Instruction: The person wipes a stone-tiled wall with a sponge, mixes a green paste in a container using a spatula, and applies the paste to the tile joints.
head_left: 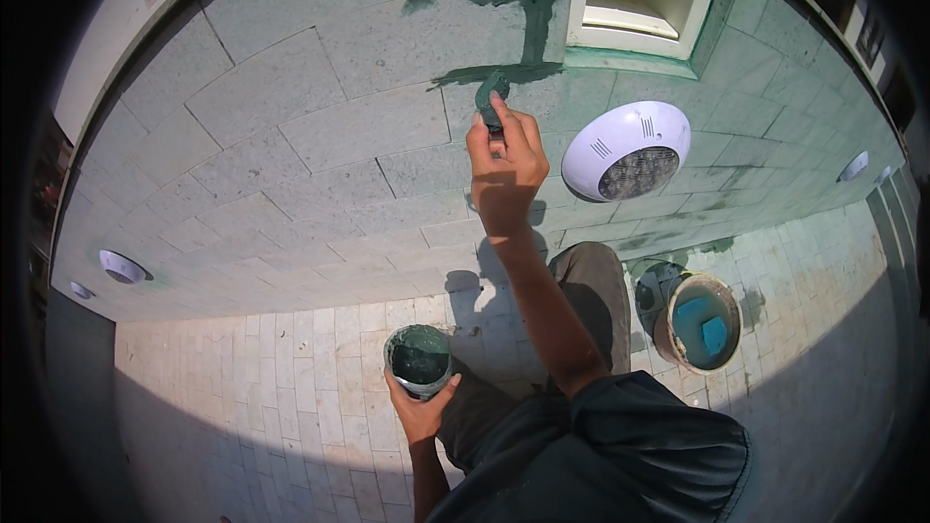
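Observation:
My right hand (511, 163) is raised to the grey-green tiled wall (363, 140), its fingers closed round a small grout-smeared spreader (491, 102). The spreader's tip is just under a fresh dark green streak of grout (513, 74); its exact shape is hidden by the coating and my fingers. Above, thick grout lines follow the tile joints beside a white-framed recess (635, 44). Low by my knee, my left hand (421, 416) is wrapped round the near side of a small tub (422, 391), upright and holding dark green grout (420, 362).
A round white light fixture (625, 152) juts from the wall just right of my right hand. On the paved floor (291, 378) to my right stands a bucket (675, 353) of cloudy water with blue sponge pieces (714, 335). Smaller white fixtures (122, 266) sit farther along the wall.

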Available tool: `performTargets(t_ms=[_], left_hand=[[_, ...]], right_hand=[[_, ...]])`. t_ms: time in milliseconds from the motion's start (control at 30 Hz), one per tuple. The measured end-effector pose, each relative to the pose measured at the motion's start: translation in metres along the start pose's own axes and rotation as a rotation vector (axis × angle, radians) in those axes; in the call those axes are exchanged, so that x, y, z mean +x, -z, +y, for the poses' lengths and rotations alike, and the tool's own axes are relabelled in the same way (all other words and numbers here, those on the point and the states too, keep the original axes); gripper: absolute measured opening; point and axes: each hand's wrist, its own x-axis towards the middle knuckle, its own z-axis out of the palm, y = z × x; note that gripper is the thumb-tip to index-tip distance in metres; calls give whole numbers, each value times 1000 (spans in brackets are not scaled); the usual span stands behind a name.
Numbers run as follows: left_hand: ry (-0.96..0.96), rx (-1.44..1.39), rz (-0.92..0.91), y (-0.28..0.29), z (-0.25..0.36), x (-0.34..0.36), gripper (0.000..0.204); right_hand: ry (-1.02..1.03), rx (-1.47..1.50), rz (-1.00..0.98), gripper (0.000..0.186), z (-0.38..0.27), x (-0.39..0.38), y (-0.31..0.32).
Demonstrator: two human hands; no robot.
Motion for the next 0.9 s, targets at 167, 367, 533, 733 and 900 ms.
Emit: performTargets(t_ms=[167, 367, 533, 733, 900], left_hand=[[25, -26, -15, -1, 5, -2, 86], [-11, 6, 8, 9, -6, -7, 84], [3, -15, -1, 8, 0, -4, 85], [-3, -27, 5, 1, 6, -2, 83], [-18, -17, 11, 6, -3, -3, 84]], right_hand=[[-9, 66, -93, 36, -11, -12, -26], [-29, 96, 17, 36, -16, -12, -18], [150, -40, 68, 33, 0, -7, -15], [196, -56, -153, 40, 0, -19, -31], [-9, 148, -131, 32, -11, -11, -7]])
